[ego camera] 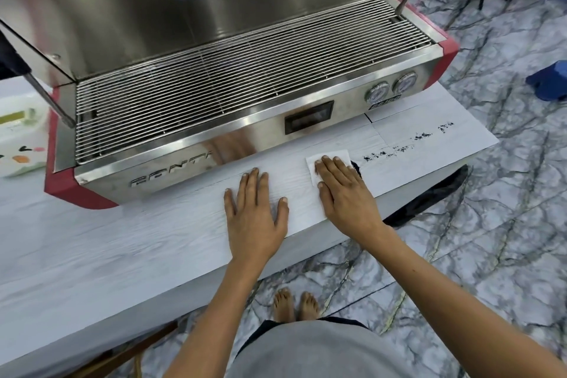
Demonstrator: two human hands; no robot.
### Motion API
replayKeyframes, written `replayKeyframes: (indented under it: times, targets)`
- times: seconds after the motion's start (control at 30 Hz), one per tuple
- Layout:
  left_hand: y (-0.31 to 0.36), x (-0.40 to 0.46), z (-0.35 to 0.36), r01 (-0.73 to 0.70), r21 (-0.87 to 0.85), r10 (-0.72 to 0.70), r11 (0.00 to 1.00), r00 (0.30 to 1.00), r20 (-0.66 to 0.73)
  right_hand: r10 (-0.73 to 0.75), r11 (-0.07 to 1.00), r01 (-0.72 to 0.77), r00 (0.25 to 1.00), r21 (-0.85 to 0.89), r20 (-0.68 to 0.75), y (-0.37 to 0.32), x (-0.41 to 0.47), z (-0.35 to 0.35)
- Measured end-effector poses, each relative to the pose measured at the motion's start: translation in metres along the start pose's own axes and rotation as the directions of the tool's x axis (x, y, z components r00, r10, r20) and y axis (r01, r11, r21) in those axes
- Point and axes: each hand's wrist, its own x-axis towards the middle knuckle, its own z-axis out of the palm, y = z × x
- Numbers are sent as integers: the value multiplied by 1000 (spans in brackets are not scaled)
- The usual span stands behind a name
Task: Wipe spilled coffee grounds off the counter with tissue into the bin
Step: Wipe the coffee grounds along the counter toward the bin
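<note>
A white tissue [319,161] lies flat on the white wood-grain counter [153,239], in front of the espresso machine. My right hand [343,190] presses flat on the tissue, fingers spread and covering its near half. A small dark heap of coffee grounds [357,168] sits against the right side of that hand. More grounds [408,146] trail in a broken line toward the counter's right end. My left hand [254,209] rests palm down on the bare counter, fingers apart, holding nothing. A black bin bag [429,196] shows below the counter's right edge.
A steel espresso machine [230,95] with red corners and a wire drip tray fills the counter's back. A white box [18,144] sits at far left. A marble-pattern floor [506,224] lies to the right, with a blue object [549,80] on it. My bare feet [294,304] stand below.
</note>
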Motion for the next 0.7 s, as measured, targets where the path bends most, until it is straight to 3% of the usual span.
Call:
replayKeyframes:
  times: [0.43, 0.7]
  targets:
    - [-1, 0, -2, -18, 11, 18, 1000, 1000, 23, 112, 994, -113, 993, -9, -45, 1, 1, 0]
    - [1, 1, -2, -5, 3, 5, 1000, 1000, 22, 57, 998, -58, 997, -15, -47, 9, -8, -1]
